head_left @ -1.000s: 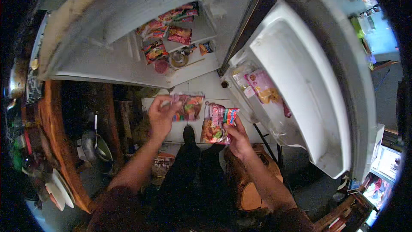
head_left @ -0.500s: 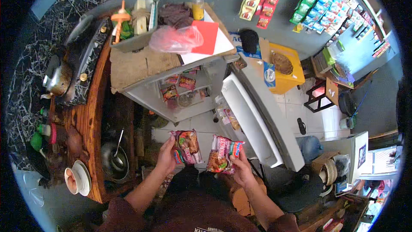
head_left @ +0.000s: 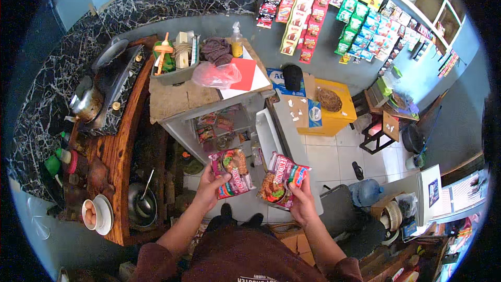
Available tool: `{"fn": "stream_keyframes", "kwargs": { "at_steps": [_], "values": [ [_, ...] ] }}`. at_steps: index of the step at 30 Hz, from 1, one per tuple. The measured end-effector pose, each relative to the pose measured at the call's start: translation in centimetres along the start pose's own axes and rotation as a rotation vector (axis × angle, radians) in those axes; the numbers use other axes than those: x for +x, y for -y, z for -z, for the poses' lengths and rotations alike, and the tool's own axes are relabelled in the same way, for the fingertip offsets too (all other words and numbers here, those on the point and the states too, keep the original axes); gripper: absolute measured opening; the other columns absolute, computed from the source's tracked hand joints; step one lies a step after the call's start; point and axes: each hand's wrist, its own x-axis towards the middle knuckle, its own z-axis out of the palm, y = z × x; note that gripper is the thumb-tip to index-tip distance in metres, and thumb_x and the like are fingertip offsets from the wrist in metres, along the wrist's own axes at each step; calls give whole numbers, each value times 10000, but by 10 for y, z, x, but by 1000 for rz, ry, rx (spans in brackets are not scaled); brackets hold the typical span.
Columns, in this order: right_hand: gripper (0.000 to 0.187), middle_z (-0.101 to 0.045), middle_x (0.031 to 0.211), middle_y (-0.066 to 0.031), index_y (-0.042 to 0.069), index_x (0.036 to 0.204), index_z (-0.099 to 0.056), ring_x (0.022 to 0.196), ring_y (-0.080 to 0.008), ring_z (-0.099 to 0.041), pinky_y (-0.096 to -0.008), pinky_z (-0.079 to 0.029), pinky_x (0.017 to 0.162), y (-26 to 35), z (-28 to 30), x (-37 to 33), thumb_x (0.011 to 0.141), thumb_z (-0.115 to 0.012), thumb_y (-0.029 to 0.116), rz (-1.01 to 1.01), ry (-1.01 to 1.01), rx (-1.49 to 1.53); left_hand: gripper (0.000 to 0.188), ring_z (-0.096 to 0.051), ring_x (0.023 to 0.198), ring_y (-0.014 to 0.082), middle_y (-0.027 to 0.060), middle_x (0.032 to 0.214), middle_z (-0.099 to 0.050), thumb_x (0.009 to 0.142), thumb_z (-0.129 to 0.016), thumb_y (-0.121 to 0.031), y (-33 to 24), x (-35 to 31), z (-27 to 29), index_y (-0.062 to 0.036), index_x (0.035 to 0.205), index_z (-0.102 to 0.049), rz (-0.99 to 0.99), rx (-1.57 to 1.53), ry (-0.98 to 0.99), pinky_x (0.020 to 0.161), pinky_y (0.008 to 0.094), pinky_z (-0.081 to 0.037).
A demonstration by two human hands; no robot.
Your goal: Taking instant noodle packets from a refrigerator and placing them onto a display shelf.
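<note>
My left hand (head_left: 209,190) is closed on the outer edge of a pinkish-purple instant noodle packet (head_left: 236,171), with the thumb on its front. A second, similar noodle packet (head_left: 276,184) is gripped at its right edge by my right hand (head_left: 303,201). Both packets are held up side by side in front of my body, a small gap between them, their printed food pictures facing up. Beyond them stands a small grey fridge (head_left: 180,130) with its door (head_left: 300,159) open to the right. Several more packets (head_left: 216,121) lie inside the fridge.
A wooden counter (head_left: 130,125) on the left carries a stove (head_left: 117,91), a kettle (head_left: 87,102) and a bowl of eggs (head_left: 90,214). Below it sits a metal pan (head_left: 141,210). A yellow crate (head_left: 334,120) and a water jug (head_left: 365,192) stand to the right.
The view has tilted up, showing more of the wall. Both packets have turned in my hands, their fronts now showing more fully. My hands still hold the same packets.
</note>
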Motion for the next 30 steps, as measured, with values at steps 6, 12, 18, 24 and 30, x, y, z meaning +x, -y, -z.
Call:
{"fn": "stream_keyframes", "kwargs": {
  "at_steps": [6, 12, 18, 24, 30],
  "values": [
    [625, -486, 1360, -68, 160, 1458, -292, 1241, -207, -501, -404, -470, 1003, 2, 5, 6, 928, -616, 91, -49, 33, -79, 470, -647, 1050, 190, 88, 1193, -620, 900, -669, -46, -3, -10, 8, -22, 1325, -469, 51, -97, 15, 921, 383, -552],
    [522, -571, 1263, -62, 97, 1405, -384, 1146, -188, -582, -385, -509, 963, -8, 1, 31, 936, -612, 76, -124, 51, -164, 370, -667, 1010, 178, 81, 1132, -650, 954, -611, -105, -15, -16, 17, -21, 1296, -496, 33, -185, -40, 889, 370, -570],
    [439, -602, 1216, -58, 64, 1353, -445, 1092, -183, -615, -366, -537, 922, -27, -17, 50, 945, -606, 81, -198, 65, -139, 394, -674, 998, 180, 82, 1173, -630, 966, -595, -110, -29, -21, 37, -42, 1332, -466, -12, -220, -109, 877, 366, -573],
    [382, -617, 1196, -70, 63, 1304, -480, 1082, -205, -625, -397, -519, 946, -56, -52, 68, 945, -601, 117, -116, 14, -115, 473, -616, 1149, 229, 86, 1298, -584, 993, -536, -132, -41, -12, 63, -44, 1433, -386, -13, -153, -148, 963, 407, -531],
    [370, -616, 1195, -80, 66, 1295, -485, 1090, -225, -632, -415, -543, 930, -81, -79, 86, 944, -594, 106, -145, -33, -120, 400, -646, 1054, 179, 61, 1201, -607, 975, -596, -154, -56, 8, 95, -64, 1341, -459, -5, -226, -172, 903, 360, -550]
  ]
}}
